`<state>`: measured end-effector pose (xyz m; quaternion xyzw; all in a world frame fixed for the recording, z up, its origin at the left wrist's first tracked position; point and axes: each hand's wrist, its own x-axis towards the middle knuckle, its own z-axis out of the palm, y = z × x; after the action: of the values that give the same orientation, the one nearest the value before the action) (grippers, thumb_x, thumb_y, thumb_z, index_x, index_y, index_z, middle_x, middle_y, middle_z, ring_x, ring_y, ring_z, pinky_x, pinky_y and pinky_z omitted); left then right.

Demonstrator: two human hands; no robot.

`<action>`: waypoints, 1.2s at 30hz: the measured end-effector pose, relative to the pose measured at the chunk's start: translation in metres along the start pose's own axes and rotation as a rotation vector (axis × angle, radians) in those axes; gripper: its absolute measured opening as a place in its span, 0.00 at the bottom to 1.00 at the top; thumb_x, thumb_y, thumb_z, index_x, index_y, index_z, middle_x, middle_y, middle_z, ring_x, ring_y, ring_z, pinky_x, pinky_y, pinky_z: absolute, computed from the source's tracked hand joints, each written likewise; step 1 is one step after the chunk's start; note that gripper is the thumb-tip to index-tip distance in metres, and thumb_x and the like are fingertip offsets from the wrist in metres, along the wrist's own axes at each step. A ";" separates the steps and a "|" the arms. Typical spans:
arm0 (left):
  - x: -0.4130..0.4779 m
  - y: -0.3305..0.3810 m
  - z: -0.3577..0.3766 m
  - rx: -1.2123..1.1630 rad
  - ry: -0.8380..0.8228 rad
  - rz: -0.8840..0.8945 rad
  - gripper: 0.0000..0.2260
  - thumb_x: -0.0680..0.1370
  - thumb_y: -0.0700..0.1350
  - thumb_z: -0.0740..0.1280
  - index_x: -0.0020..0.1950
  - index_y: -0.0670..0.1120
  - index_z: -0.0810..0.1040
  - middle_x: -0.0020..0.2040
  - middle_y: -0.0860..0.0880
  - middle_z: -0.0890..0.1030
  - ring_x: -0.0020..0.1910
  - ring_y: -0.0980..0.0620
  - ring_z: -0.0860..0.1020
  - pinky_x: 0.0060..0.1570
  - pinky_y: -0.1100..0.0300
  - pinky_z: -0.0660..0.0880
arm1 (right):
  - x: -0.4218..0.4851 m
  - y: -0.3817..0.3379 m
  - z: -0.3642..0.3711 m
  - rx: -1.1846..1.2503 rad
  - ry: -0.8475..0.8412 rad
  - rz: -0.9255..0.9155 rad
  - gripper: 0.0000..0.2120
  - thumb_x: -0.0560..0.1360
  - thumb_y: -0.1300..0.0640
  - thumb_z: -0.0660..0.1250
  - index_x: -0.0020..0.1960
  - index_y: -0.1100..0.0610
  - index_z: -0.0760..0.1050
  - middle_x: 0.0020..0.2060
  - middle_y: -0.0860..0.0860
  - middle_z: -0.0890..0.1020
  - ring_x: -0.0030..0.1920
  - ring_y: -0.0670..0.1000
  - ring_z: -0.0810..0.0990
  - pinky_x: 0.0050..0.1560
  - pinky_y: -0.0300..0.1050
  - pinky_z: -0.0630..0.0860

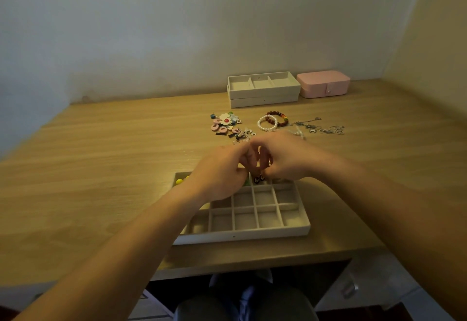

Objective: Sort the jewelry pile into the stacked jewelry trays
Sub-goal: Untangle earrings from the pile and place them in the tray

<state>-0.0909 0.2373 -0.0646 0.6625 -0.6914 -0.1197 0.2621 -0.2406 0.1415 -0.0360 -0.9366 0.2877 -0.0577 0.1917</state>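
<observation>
- sorting step in hand: both grips meet over the far row of the gridded jewelry tray (242, 229), near desk (101, 156) edge.
- left grip (222, 171) and right grip (283, 159) have fingers curled in, tips touching; what they pinch is hidden, cannot tell.
- black-and-white earrings (259, 178) sit right under the right grip's fingers, held or already dropped unclear.
- yellow beads (179, 181) already in the far left cell.
- jewelry pile still beyond the tray: colourful earrings (225, 123), bead bracelets (271, 121), silver chains (318, 128).
- stacked trays (262, 91) and pink jewelry box (323, 83) by the wall.
- judgement: keep the pair together, lower into one cell, release low so nothing bounces to a neighbour cell.
</observation>
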 end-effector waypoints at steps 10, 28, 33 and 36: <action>0.000 -0.003 0.000 0.227 0.013 0.096 0.15 0.72 0.37 0.64 0.56 0.52 0.75 0.49 0.53 0.81 0.52 0.49 0.75 0.48 0.47 0.76 | 0.002 -0.014 -0.006 -0.109 -0.107 -0.001 0.14 0.69 0.67 0.73 0.48 0.52 0.78 0.40 0.46 0.79 0.40 0.44 0.77 0.36 0.37 0.72; 0.002 -0.006 -0.002 -0.011 -0.017 0.009 0.13 0.72 0.34 0.65 0.50 0.51 0.77 0.47 0.58 0.85 0.49 0.57 0.80 0.49 0.54 0.77 | -0.003 -0.005 -0.022 0.053 -0.071 0.081 0.09 0.77 0.65 0.69 0.51 0.52 0.77 0.45 0.48 0.86 0.48 0.46 0.85 0.53 0.51 0.83; 0.001 -0.006 -0.001 -0.040 -0.017 0.009 0.14 0.72 0.33 0.66 0.50 0.50 0.77 0.47 0.58 0.85 0.51 0.57 0.81 0.52 0.54 0.78 | -0.007 0.002 -0.015 0.153 -0.100 0.108 0.10 0.78 0.64 0.70 0.55 0.52 0.75 0.46 0.48 0.87 0.47 0.45 0.86 0.45 0.43 0.84; 0.001 -0.006 -0.001 -0.020 -0.027 0.011 0.13 0.72 0.34 0.66 0.50 0.51 0.77 0.47 0.58 0.85 0.51 0.58 0.81 0.52 0.54 0.77 | -0.008 0.003 -0.011 0.244 -0.102 0.120 0.10 0.78 0.66 0.69 0.51 0.52 0.74 0.44 0.50 0.87 0.47 0.48 0.87 0.41 0.42 0.84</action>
<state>-0.0850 0.2356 -0.0664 0.6543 -0.6974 -0.1338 0.2601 -0.2511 0.1401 -0.0267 -0.8893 0.3238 -0.0331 0.3214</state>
